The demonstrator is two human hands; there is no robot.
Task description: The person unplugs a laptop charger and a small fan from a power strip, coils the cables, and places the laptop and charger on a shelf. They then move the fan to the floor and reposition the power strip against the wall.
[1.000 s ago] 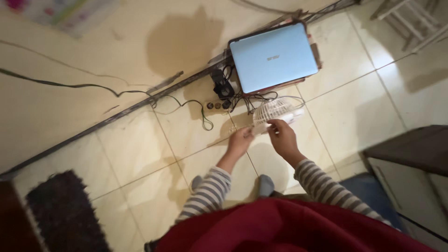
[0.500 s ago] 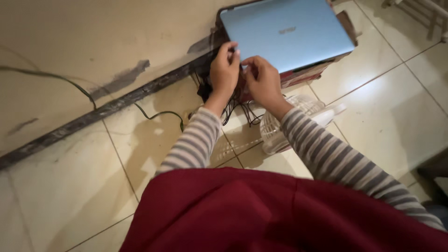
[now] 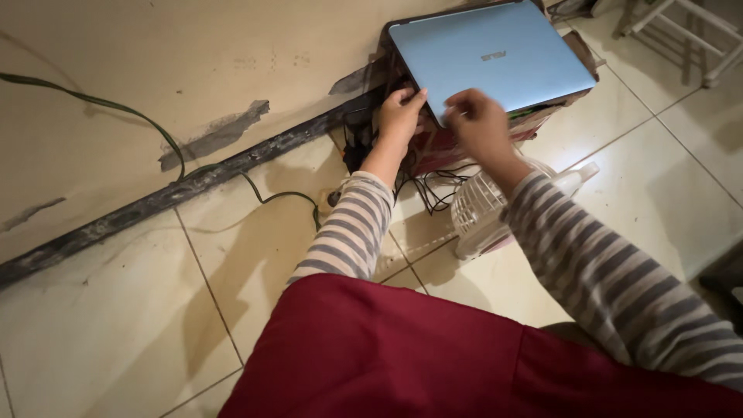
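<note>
Head view, only view: both hands are at the near edge of a closed light-blue laptop that sits on a dark stand or box against the wall. Left hand has fingers curled over the laptop's near-left corner, looks like a grasp on the edge, thumb side hidden. Right hand is blurred, fingers bent just at or over the front edge; cannot tell whether it grips the laptop or only touches it. Lid is still shut and the laptop still rests on its support, not lifted. Below the right forearm a small white fan lies on the tiled floor, apart from both hands. Tangle of black cables runs under the laptop between the arms; a green cable runs along the wall. Striped sleeves, red cloth at bottom. White chair legs top right.
</note>
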